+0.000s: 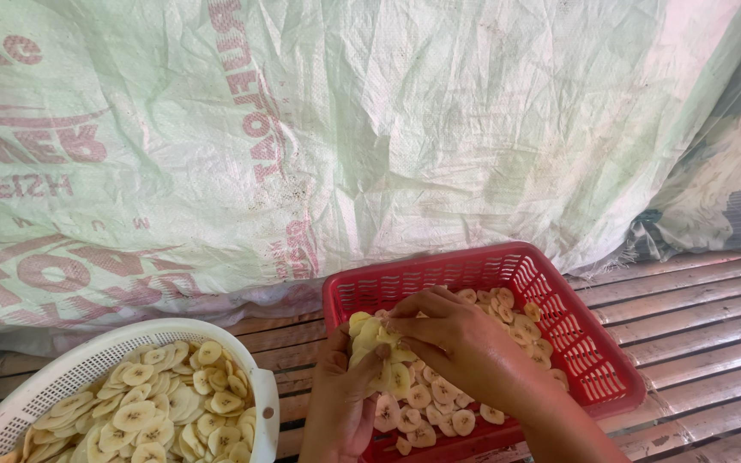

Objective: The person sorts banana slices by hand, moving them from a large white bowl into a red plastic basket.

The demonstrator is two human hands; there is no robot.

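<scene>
My left hand [342, 399] cups a stack of slices [376, 347]; right hand [452, 339] fingers pinch its top. I peel singly, low over the basket [598, 364].

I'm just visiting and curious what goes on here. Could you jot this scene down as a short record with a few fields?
Left hand: left hand cradles a stack of banana slices
Right hand: right hand rests fingers on that stack
Under the hands: red basket partly filled with slices
At left: white basket heaped with slices
Surface: slatted wooden bench
Behind: pale woven sack with red print
</scene>
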